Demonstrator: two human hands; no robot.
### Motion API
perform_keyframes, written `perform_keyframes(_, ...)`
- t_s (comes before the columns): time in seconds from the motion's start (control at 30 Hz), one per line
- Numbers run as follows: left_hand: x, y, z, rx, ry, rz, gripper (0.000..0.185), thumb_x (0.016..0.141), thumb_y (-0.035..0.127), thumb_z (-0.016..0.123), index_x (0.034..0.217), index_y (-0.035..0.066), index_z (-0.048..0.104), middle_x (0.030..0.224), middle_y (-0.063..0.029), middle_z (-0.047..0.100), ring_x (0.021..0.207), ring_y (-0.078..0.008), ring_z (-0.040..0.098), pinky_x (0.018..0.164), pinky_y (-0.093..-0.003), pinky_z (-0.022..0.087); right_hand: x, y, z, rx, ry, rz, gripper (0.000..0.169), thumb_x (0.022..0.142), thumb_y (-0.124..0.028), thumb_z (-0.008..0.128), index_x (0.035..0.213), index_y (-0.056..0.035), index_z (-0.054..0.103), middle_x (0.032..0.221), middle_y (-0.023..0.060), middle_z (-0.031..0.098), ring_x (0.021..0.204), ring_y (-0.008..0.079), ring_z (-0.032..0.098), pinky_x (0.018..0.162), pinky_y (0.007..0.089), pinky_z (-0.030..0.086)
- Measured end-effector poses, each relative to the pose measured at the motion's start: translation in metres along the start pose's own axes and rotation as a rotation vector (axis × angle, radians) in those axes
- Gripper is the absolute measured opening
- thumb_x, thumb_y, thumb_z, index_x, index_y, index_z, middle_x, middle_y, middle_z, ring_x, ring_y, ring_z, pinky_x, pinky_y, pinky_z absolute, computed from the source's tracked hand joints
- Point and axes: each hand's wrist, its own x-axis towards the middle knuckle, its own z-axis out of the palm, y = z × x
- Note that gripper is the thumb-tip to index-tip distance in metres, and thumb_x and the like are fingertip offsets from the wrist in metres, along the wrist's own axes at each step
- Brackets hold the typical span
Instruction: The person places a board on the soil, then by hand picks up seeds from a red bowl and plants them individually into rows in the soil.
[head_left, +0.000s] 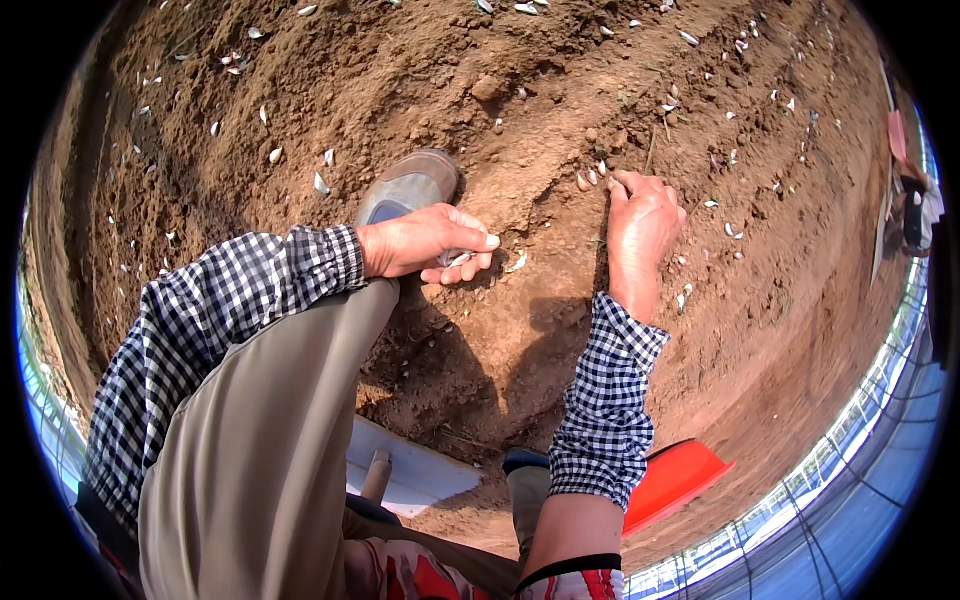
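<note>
My left hand (442, 244) is curled in front of my bent knee, with several garlic cloves (454, 259) held in the fingers. The thumb lies across the top of the curl. My right hand (646, 217) reaches down to the brown soil (555, 255), its fingertips at the ground beside a short row of garlic cloves (592, 178) standing in the earth. Whether a clove is pinched between those fingertips is hidden. A loose garlic clove (517, 262) lies on the soil just right of my left hand. Both forearms wear black-and-white checked sleeves.
Several more garlic cloves (321, 183) are scattered over the soil on both sides. My boot (409, 184) stands beyond my left hand. A flat pale board (412, 465) with a round handle lies by my legs. A red plastic container (675, 484) sits behind my right arm.
</note>
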Motion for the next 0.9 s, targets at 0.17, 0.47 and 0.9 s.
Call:
perform_keyframes(0.17,0.001,-0.002,-0.003,0.012,-0.026,0.004,0.027,0.099,0.025,0.06,0.087,0.002,0.063,0.068,-0.0042,0.064,0.049,-0.007,0.054,0.037,-0.0205,0.037,0.006,-0.008,0.019,-0.101,-0.184,0.078,0.012,0.081,-0.02,0.075,0.09,-0.0143,0.076,0.084,0.0065,0.07,0.091,0.0237,0.063,0.083,0.0406,0.041)
perform_keyframes(0.47,0.0,-0.002,-0.002,0.016,-0.027,0.016,0.026,0.099,0.025,0.06,0.087,0.003,0.065,0.066,-0.0036,0.063,0.048,-0.0074,0.053,0.039,-0.0211,0.035,0.011,-0.006,0.011,0.188,-0.113,0.188,0.012,0.082,-0.022,0.074,0.091,-0.0128,0.075,0.083,0.0044,0.07,0.08,0.0223,0.065,0.082,0.0404,0.043)
perform_keyframes(0.9,0.004,-0.003,-0.001,0.015,-0.027,0.028,0.026,0.099,0.023,0.06,0.087,0.001,0.064,0.067,-0.0045,0.063,0.048,-0.0078,0.053,0.038,-0.0213,0.036,-0.037,-0.019,0.018,0.04,-0.042,0.0,0.011,0.076,-0.021,0.079,0.086,-0.0184,0.074,0.086,-0.0004,0.07,0.087,0.0203,0.061,0.084,0.0365,0.039)
